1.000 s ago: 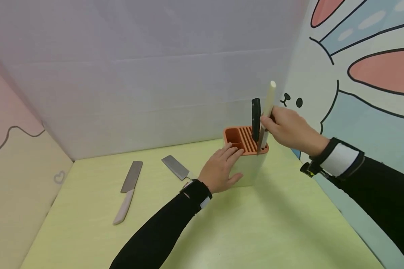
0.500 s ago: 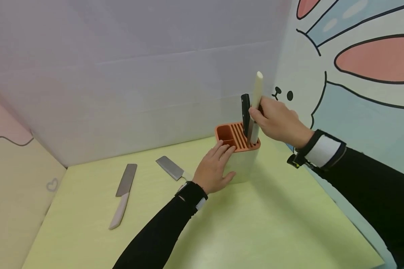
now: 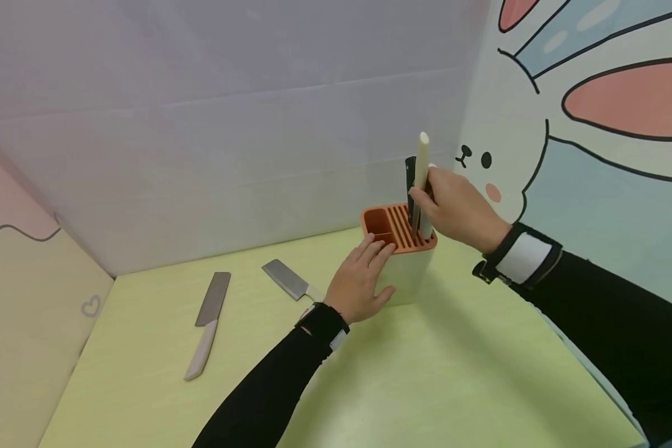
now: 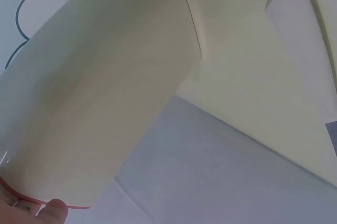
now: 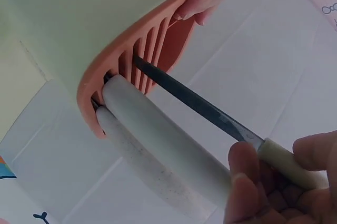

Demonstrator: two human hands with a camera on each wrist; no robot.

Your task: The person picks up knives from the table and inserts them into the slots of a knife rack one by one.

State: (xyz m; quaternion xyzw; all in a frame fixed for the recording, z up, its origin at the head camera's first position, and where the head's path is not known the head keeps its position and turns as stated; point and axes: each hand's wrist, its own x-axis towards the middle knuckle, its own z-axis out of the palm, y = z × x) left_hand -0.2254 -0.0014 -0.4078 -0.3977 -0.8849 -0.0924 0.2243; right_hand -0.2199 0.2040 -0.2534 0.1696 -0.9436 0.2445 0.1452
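My right hand (image 3: 462, 205) pinches the cream handle (image 5: 287, 163) of a slim knife. Its narrow blade (image 5: 195, 100) runs down into a slot of the knife holder (image 3: 406, 274), a pale box with an orange slotted top. Beside that blade, two whitish knife handles (image 5: 158, 124) stick out of other slots, and a black-handled knife (image 3: 410, 177) stands just behind in the head view. My left hand (image 3: 355, 286) rests on the holder's near left edge, fingers stretched over the orange rim, thumb against the front wall. In the left wrist view only fingertips (image 4: 52, 211) show at the rim.
A cleaver with a greyish handle (image 3: 213, 302) lies at the left of the pale yellow-green table (image 3: 453, 386). Another cleaver (image 3: 284, 279) lies behind my left wrist, its handle partly hidden. White sheeting (image 3: 229, 155) rises behind, and a cartoon-printed wall (image 3: 593, 186) stands at the right.
My right hand has lowered the cream-handled knife; its blade, earlier overlapping the holder's front rim, now goes into a slot. The left hand stays on the rim. The head view has shifted slightly.
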